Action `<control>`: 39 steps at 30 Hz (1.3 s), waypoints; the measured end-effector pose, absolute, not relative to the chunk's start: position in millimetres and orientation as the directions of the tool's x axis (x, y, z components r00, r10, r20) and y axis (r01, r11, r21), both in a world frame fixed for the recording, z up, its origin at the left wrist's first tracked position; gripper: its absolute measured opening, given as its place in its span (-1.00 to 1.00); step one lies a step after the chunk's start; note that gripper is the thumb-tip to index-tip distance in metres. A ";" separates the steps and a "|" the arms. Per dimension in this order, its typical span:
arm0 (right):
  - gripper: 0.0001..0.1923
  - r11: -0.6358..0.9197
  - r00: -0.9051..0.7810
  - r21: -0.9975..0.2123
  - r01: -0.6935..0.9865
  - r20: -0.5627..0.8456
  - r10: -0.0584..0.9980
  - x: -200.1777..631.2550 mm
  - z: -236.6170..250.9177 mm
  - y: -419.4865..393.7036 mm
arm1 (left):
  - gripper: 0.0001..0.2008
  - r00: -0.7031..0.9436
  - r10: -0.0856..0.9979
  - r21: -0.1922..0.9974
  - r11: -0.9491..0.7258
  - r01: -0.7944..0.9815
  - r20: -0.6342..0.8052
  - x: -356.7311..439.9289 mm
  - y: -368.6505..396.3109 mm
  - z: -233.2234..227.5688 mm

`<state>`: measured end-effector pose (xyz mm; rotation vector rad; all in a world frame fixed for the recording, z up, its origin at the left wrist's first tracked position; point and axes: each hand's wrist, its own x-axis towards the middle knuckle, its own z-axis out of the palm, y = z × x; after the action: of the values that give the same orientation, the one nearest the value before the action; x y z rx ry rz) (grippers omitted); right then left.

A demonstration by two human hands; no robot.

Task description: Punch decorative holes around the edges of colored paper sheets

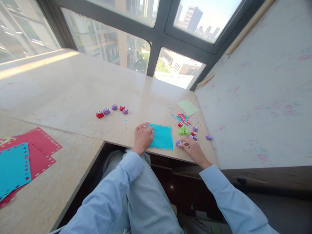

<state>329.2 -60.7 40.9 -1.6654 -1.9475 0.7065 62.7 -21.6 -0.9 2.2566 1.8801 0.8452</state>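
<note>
Pinning the hole-edged blue sheet (162, 138) on the counter (143, 94), the left hand (143, 137) lies loosely open; the right hand (193, 152) pinches a purple craft punch (178, 143) beside it; handling the punch apparently calls for steady paper.

Left hand (143, 138) touches blue paper (162, 138); right hand (192, 150) holds punch (178, 143).

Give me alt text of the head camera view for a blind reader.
A person's left hand rests on an edge-punched blue paper sheet while the right hand holds a purple craft punch, at a pale table by a window. Nearby lie more punches, red and blue confetti and a pale green sheet.
</note>
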 end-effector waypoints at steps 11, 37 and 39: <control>-0.54 -0.080 0.047 -0.887 0.455 -0.066 0.997 307.7 32.4 -84.7 | -0.74 -0.151 0.830 0.695 -0.333 0.637 0.536 53.8 -35.4 -7.0; -0.69 0.018 -0.130 -0.969 0.247 -0.015 0.991 220.5 37.4 -102.3 | -0.73 -0.217 0.905 0.875 -0.254 0.412 0.365 77.3 -103.8 -5.2; -0.73 0.113 -0.136 -0.908 0.402 0.062 0.989 228.5 35.9 -101.5 | -0.73 -0.218 0.923 0.875 -0.197 0.442 0.317 66.8 -96.8 -3.4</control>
<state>228.5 -101.5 35.9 -1.3808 -1.6498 0.9998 66.8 -96.8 -3.4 1.5907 1.6154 1.4057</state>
